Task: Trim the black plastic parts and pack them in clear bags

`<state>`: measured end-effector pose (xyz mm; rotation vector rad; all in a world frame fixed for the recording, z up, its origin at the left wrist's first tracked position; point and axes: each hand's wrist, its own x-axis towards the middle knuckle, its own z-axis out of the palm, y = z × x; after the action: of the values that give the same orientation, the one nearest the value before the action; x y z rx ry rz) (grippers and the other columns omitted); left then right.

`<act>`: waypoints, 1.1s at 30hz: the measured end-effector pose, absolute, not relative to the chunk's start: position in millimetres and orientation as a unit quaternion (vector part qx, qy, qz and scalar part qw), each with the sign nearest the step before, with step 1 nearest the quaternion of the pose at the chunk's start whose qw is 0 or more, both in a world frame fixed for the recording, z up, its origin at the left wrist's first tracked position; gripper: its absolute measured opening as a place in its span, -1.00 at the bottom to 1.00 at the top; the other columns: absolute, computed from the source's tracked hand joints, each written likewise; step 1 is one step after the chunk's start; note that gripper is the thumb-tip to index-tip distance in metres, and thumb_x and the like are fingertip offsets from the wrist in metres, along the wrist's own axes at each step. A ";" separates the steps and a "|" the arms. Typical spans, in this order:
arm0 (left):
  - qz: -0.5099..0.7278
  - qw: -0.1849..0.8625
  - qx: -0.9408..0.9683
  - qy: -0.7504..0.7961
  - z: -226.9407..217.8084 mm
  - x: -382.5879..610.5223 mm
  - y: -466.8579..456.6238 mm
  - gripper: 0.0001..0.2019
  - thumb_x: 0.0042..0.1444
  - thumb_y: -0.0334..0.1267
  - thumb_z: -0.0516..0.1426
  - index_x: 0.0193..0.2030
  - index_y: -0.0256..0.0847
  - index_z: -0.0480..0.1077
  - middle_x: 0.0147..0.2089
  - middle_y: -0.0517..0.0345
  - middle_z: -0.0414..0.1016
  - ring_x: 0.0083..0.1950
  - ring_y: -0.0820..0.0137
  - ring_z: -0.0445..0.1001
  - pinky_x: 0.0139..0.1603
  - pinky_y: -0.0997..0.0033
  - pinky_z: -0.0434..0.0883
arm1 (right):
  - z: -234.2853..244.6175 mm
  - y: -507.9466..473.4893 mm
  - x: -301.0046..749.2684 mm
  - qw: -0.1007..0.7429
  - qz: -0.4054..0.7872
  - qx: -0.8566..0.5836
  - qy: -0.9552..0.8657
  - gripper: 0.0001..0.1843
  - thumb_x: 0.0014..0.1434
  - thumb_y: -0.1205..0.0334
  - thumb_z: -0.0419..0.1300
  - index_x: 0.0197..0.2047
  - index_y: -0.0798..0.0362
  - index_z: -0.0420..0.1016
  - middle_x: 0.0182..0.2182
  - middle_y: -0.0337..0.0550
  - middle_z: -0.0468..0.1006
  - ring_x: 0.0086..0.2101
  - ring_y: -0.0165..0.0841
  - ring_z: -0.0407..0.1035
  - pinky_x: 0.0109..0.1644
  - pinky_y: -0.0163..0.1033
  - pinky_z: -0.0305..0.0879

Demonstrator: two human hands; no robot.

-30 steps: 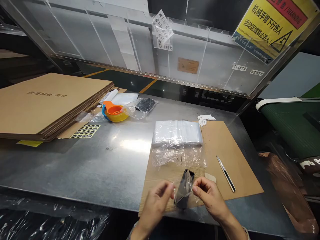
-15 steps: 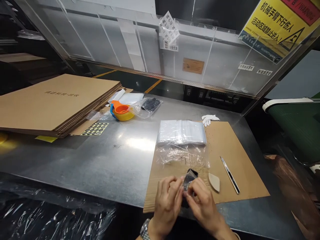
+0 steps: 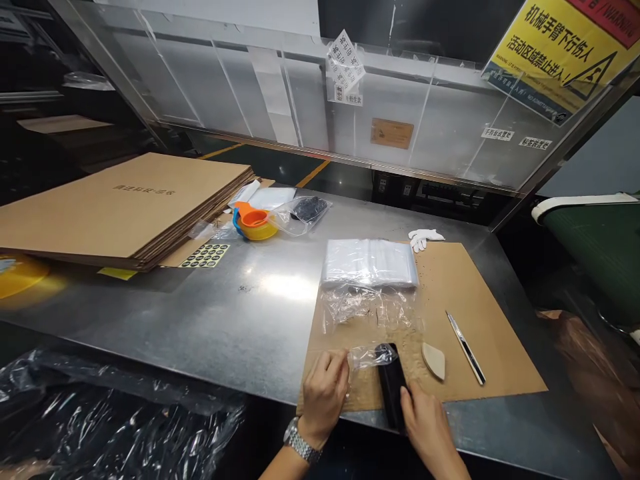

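Note:
My left hand (image 3: 325, 387), with a metal-banded watch at the wrist, is closed on the end of a clear plastic film (image 3: 365, 357). The film stretches right to the top of a long black object (image 3: 393, 393), whose exact kind I cannot make out. Gripping that object's lower right side is my right hand (image 3: 427, 417); its lower end reaches the bench's front edge. Beneath lies a cardboard sheet (image 3: 480, 293). Just right of the black object sit a beige rounded wedge (image 3: 433, 361) and a utility knife (image 3: 465, 348).
Clear plastic bags (image 3: 367, 263) lie stacked on the cardboard, a white glove (image 3: 425, 237) behind them. On the metal bench (image 3: 260, 313) are orange and yellow tape holders (image 3: 257, 223), a bagged dark item (image 3: 309, 209), a label sheet (image 3: 206, 255) and stacked cardboard (image 3: 135, 200).
My hands have moved apart. The left has drawn the clear film leftward, and the right has shifted to the black object's lower side, leaving more of it visible.

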<state>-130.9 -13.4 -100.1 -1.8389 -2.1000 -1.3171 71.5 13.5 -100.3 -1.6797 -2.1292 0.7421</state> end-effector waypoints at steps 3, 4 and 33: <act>-0.444 0.026 -0.576 -0.685 -105.8 -126.7 -14.9 -0.77 0.18 -0.40 -0.01 -0.16 -0.23 0.45 -0.51 0.18 0.27 -0.47 0.43 0.30 -0.40 0.44 0.30 | -91.3 2.3 96.8 0.203 0.333 -0.595 -0.703 -0.46 0.24 -0.16 -0.24 -0.38 0.00 0.37 -0.64 -0.15 0.41 -0.61 -0.32 0.30 -0.55 -0.27 0.16; -0.450 0.022 -0.571 -0.687 -107.3 -124.7 -13.4 -0.76 0.18 -0.41 -0.03 -0.16 -0.24 0.45 -0.52 0.17 0.27 -0.46 0.42 0.30 -0.39 0.43 0.30 | -88.0 -3.1 102.8 0.230 0.379 -0.593 -0.672 -0.48 0.23 -0.18 -0.21 -0.33 0.00 0.38 -0.64 -0.19 0.39 -0.60 -0.33 0.28 -0.54 -0.29 0.18; -0.343 -0.166 -0.680 -0.627 -92.4 -88.6 -43.8 -0.83 0.20 -0.36 -0.04 -0.27 -0.19 0.38 -0.37 0.09 0.40 -0.33 0.34 0.42 -0.33 0.39 0.35 | -100.2 -49.6 82.5 0.211 0.332 -0.580 -0.713 -0.61 0.23 -0.06 -0.08 -0.34 0.00 0.43 -0.52 -0.10 0.49 -0.47 -0.27 0.42 -0.43 -0.31 0.16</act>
<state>-88.6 -43.8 -92.4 -2.3962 -2.2082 -1.2087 82.5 -49.6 -100.2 -1.6127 -1.9806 0.9234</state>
